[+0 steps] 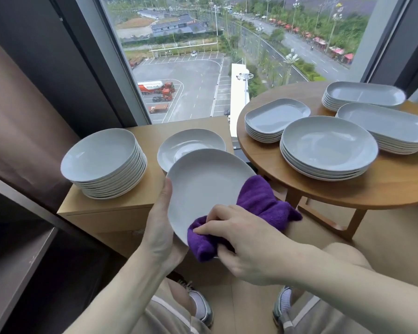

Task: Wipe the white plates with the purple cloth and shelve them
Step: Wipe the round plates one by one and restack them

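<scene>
The left hand point(161, 227) held a white plate point(203, 189) by its left edge, with the thumb on the rim and the fingers curled under it. The plate was tilted up in the air, in front of the person's knees. The right hand point(246, 239) gripped a purple cloth point(258, 201), its fingers point(217, 213) bunched around it, and pressed it on the plate's lower right edge. Part of the cloth hung past the rim.

Behind the plate, a low wooden counter point(111, 208) carried a tall stack of round plates point(106, 165) and one more plate point(191, 141) beside it. On the right, a round counter point(384, 189) held four more stacks: one of round plates point(328, 148) and three of long plates point(384, 126). A dark shelf point(17, 249) stood at the left.
</scene>
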Tool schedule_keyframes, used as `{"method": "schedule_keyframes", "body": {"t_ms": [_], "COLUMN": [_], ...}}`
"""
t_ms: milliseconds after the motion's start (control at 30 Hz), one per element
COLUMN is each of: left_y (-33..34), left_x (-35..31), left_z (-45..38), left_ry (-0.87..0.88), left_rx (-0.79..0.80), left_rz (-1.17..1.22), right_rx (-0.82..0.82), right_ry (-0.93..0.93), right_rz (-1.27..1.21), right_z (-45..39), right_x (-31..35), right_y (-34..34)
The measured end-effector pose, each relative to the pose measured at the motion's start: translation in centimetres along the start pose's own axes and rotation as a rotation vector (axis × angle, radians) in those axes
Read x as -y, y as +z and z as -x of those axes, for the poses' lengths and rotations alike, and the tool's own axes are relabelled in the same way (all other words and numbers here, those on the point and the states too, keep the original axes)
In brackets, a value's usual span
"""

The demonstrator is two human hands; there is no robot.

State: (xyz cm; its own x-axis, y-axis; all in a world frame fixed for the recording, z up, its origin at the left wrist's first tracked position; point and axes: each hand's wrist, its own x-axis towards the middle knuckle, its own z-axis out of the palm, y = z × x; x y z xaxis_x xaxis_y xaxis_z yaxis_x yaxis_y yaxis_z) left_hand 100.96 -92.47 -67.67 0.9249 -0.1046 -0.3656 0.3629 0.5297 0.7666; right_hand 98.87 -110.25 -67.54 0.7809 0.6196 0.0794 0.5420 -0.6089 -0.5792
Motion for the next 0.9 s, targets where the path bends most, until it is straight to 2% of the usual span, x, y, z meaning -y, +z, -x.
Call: {"method": "schedule_keyframes", "body": {"t_ms": [200, 300, 433, 567, 800, 900], "left_y": [0.5, 1.1, 2.1, 2.1, 5.3, 7.9], "left_x": [-0.6, -0.4, 1.0, 2.2, 2.4, 1.8], "left_z": [0.2, 0.5, 1.1, 0.6, -2.1, -3.5], "left_ry": [0.12, 0.12, 0.082, 0.08, 0.08, 0.041], "left_rx": [-0.038, -0.038, -0.009, -0.028, 0.001, -0.073], "left_rz": [-0.066, -0.071, -0.071, -0.032, 0.053, 0.047], "right_rx": [-0.008, -0.078, -0.165, -0.3, -0.557, -0.648], "right_ry": [0.099, 0.162, 0.259, 0.369, 0.478, 0.501], "right_rz": [0.121, 0.164, 0.095, -0.038, -0.095, -0.11], "right_z": [-0.6, -0.9, -0.8, -0.7, -0.4, 0.2], "right_x": [-2.2, -3.8, -5.9, -7.6, -9.3, -9.3], "right_y": [-1.7, -2.6, -3.4, -5.2, -10.2, -13.2]}}
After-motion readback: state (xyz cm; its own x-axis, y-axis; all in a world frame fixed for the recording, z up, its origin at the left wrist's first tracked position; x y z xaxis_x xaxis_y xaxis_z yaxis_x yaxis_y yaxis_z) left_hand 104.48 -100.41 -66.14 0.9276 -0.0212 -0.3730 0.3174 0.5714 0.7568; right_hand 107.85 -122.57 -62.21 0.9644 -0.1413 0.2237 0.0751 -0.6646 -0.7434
